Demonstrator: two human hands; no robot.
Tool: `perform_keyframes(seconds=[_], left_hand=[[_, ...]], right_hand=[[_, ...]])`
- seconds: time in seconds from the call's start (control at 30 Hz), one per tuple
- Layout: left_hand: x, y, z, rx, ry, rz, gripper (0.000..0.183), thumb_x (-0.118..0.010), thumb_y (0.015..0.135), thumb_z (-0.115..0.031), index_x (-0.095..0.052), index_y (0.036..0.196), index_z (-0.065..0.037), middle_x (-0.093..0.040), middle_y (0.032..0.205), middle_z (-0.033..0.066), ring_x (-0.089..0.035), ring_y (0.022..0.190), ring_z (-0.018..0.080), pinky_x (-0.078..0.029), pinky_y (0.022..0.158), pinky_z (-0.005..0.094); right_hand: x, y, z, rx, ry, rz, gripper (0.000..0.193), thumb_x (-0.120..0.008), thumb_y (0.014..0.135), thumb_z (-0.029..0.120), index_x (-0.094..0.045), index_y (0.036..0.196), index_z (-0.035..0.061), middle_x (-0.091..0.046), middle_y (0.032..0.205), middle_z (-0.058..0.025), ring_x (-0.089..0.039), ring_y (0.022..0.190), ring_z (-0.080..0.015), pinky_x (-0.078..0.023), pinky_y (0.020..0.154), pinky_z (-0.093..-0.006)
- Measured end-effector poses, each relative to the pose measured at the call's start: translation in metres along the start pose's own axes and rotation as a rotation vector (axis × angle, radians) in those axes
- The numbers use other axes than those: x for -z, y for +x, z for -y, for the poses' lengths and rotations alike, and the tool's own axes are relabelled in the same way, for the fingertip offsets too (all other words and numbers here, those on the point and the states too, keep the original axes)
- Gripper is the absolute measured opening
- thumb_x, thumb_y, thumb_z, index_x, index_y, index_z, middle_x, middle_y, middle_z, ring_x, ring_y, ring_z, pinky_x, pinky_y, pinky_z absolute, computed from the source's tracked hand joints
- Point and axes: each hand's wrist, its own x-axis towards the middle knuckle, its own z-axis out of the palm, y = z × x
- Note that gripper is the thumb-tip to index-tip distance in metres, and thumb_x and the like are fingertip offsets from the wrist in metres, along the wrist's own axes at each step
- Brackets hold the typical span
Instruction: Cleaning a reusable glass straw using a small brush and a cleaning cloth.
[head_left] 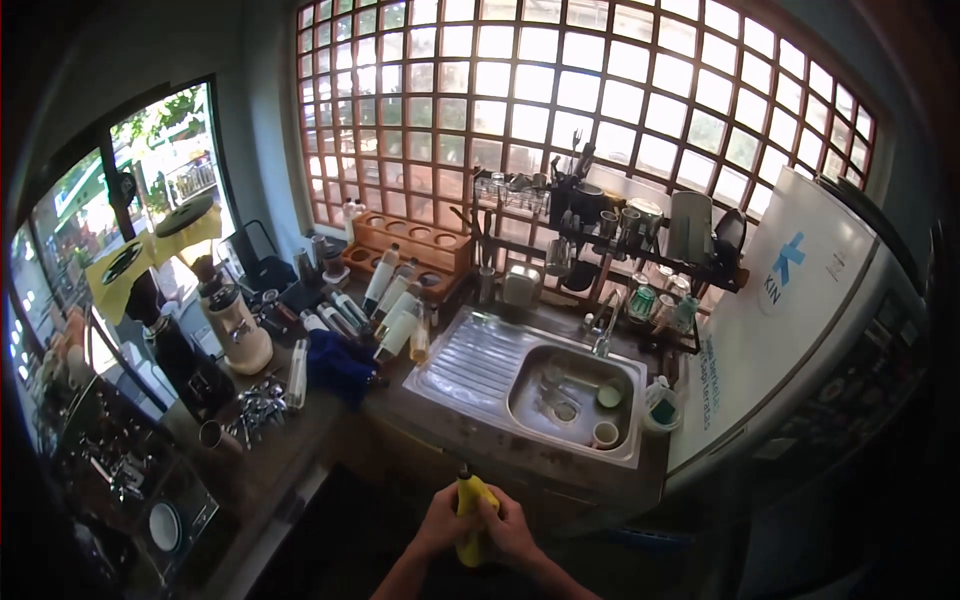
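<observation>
both hands are wrapped around one yellow thing (472, 546): our left hand (438, 522) grips it from the left, our right hand (513, 526) from the right, fingers curled round its body. we have it low in front of us, in the air, nearer to us than the table (390, 404) and the metal sink (480, 363).

to hold it well, we judge it best to let one hand steady the body while the other does any fine work, keep our thumbs clear of the tip, squeeze no harder than needed, and tuck our elbows in so that nothing sways.

in looks it is bright yellow, longish and rounded, with a narrow dark tip at its far end. our fingers hide much of its middle, so we cannot tell whether it is a bottle or a tool.
</observation>
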Motion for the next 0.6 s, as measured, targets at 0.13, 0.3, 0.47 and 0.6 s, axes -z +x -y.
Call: perform_keyframes(seconds=[0.13,0.3,0.47,0.6], left_hand=[[-0.036,-0.010,0.005,0.085,-0.075,-0.148,0.029,-0.073,0.095,-0.009,-0.065,0.122,-0.001,-0.072,0.110,0.0060,-0.068,0.103,0.0139,-0.056,0.088,0.0319],[-0.050,-0.037,-0.012,0.034,-0.082,-0.392,0.031,-0.071,0.100,-0.013,-0.062,0.127,-0.001,-0.071,0.111,0.0063,-0.068,0.102,0.0130,-0.056,0.089,0.0310],[-0.041,-0.087,-0.010,0.218,-0.315,-0.365,0.037,-0.058,0.111,-0.028,-0.061,0.136,-0.001,-0.070,0.120,0.0086,-0.067,0.108,0.0159,-0.057,0.094,0.0336],[-0.033,-0.125,0.011,0.110,-0.490,-0.484,0.040,-0.050,0.113,-0.028,-0.058,0.140,0.001,-0.068,0.125,0.0099,-0.067,0.113,0.0171,-0.056,0.098,0.0339]], right_hand=[[0.038,-0.009,-0.015,-0.121,0.001,0.162,0.039,-0.057,0.112,0.035,-0.064,0.129,0.0002,-0.068,0.114,-0.0019,-0.061,0.106,-0.0094,-0.051,0.091,-0.0273],[0.055,-0.017,-0.025,-0.479,0.074,0.453,0.043,-0.060,0.110,0.039,-0.066,0.124,-0.0014,-0.071,0.103,-0.0044,-0.066,0.093,-0.0102,-0.054,0.083,-0.0286],[0.052,-0.021,-0.005,-0.460,-0.107,0.611,0.040,-0.072,0.103,0.037,-0.074,0.110,-0.0018,-0.074,0.091,-0.0015,-0.067,0.082,-0.0085,-0.054,0.072,-0.0267],[0.044,-0.027,-0.025,-0.572,0.095,0.513,0.031,-0.072,0.104,0.026,-0.073,0.116,-0.0028,-0.074,0.097,-0.0031,-0.069,0.086,-0.0104,-0.055,0.076,-0.0277]])
